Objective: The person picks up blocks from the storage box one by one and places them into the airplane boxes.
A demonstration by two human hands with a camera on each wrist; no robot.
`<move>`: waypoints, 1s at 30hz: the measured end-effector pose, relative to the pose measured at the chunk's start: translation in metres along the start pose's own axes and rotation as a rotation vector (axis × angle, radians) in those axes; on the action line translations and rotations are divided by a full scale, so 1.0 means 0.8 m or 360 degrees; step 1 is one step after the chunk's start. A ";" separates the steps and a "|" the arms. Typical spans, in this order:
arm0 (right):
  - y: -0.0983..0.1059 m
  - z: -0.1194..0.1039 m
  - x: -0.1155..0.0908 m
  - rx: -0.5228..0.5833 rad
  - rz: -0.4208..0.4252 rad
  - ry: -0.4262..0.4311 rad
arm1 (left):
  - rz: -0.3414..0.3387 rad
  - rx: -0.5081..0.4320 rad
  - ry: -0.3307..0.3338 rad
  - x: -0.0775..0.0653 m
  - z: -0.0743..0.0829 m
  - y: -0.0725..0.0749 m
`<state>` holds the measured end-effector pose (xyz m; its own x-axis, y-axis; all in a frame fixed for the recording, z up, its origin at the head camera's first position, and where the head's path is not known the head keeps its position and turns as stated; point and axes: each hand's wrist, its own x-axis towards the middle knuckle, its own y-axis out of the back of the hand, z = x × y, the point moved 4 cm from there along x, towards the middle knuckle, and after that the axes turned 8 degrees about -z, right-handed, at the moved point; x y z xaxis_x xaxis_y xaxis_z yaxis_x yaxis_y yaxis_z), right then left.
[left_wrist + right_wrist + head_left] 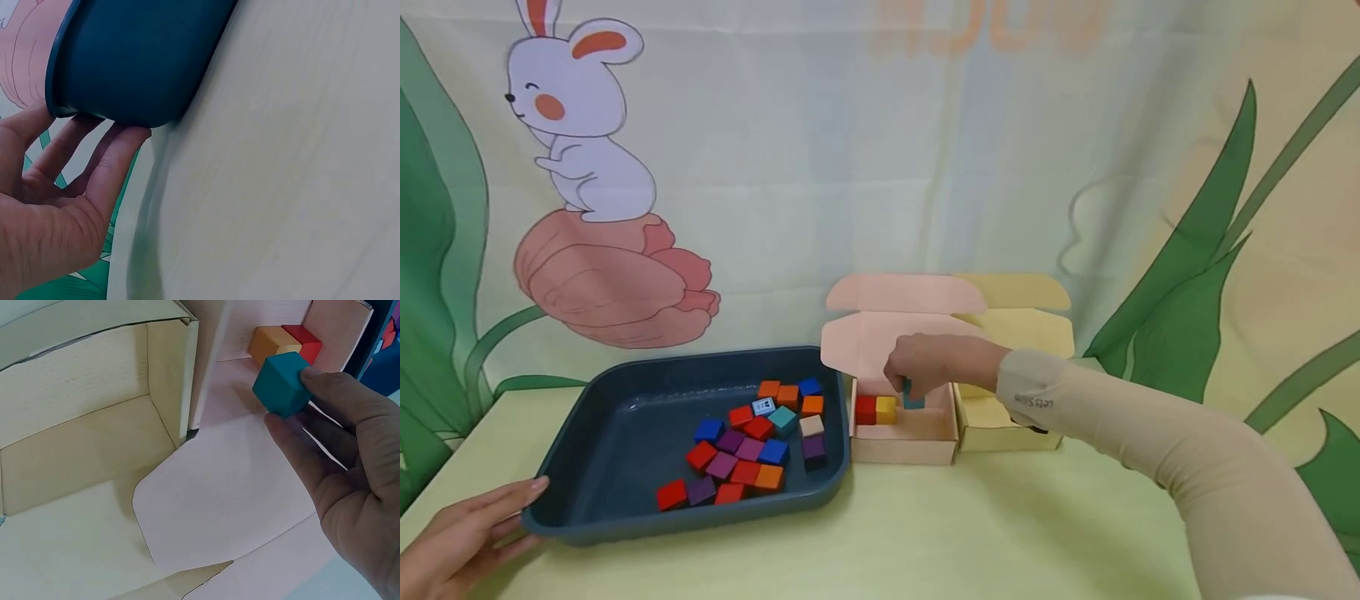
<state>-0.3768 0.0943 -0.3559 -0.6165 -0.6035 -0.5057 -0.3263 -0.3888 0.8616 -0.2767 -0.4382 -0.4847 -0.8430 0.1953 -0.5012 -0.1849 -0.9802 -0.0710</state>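
Note:
In the head view my right hand [917, 362] is over the pink box [902, 452], pinching a teal cube [913, 395]. The right wrist view shows the teal cube [282, 384] between thumb and fingertips of that hand [356, 437]. Close by, inside the box, a yellow cube [886, 409] sits against a red cube [866, 409]. At the near left corner of the dark blue tray [625, 528], my left hand [471, 529] holds the tray by its rim and underside, with the fingertips [140, 132] against it in the left wrist view.
Several coloured cubes [748, 448] lie toward the right of the tray, among them red, orange, purple and blue ones. A yellow box [1009, 439], lid raised, stands right beside the pink one. Behind everything hangs a printed cloth [775, 167] with a rabbit.

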 end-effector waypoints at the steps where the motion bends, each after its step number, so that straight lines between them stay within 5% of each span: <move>1: -0.002 0.000 0.000 0.0008 -0.0012 -0.0019 | -0.0008 0.0022 0.0001 -0.002 0.002 -0.003; 9: -0.029 0.001 0.004 -0.0048 -0.0025 0.0015 | 0.0016 0.0141 -0.0001 0.005 0.006 -0.016; 14: -0.033 -0.008 0.012 -0.0114 0.0033 0.0093 | 0.0003 0.0059 -0.0016 -0.006 0.001 -0.008; 26: -0.032 -0.014 0.027 -0.0214 0.0149 -0.0006 | 0.0021 0.0014 -0.0078 -0.017 0.006 -0.007; 30: -0.044 -0.014 0.029 -0.0129 0.0224 -0.0064 | 0.0032 0.0024 -0.0070 -0.018 0.007 -0.008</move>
<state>-0.3718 0.0862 -0.3982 -0.6806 -0.6284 -0.3768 -0.1766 -0.3584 0.9167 -0.2665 -0.4345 -0.4725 -0.8680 0.1774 -0.4638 -0.1751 -0.9834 -0.0483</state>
